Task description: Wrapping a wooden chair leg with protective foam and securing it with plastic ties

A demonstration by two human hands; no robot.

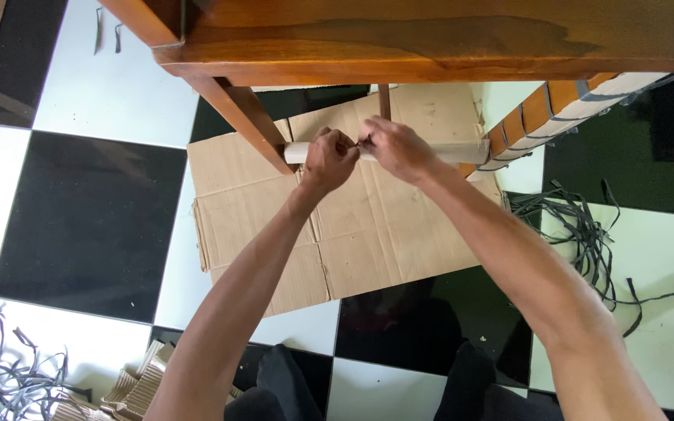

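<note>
Both sets of fingers are bunched tight, pinching at the same spot on a pale wrapped rail (306, 151) of the brown wooden chair frame (399, 47). What they nip is too small to tell. The left hand (329, 158) curls over the rail with knuckles up; the right hand (397, 148) meets it from the other side. Both forearms stretch forward, nearly straight. Below lies flattened cardboard (368, 226) on the black-and-white tiled floor (87, 226), with dark strips (579, 230) heaped to the right.
</note>
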